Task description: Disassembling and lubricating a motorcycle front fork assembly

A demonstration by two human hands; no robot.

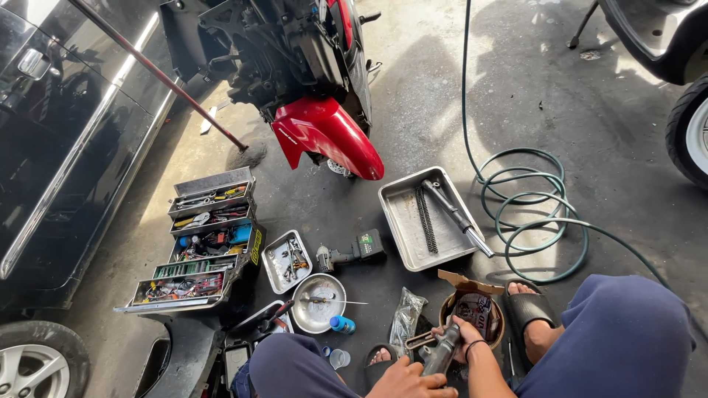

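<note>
My left hand [407, 380] and my right hand [456, 336] both grip a grey metal tube [441, 358] held low between my knees. The right wrist wears a dark band. Just beyond the right hand stands a round brown container [495, 333] with a torn cardboard box [472, 284] on it. A crumpled clear plastic bag [405, 315] lies to the left of the tube. My feet are in black sandals [525, 308] on either side.
A steel tray [402, 225] holds a black spring [424, 219] and a chromed fork tube [456, 215]. A green hose [532, 208] coils to the right. An open toolbox [206, 237], small parts tray [286, 259], metal bowl [318, 302] and cordless driver [351, 252] lie left. A red scooter [328, 131] stands ahead.
</note>
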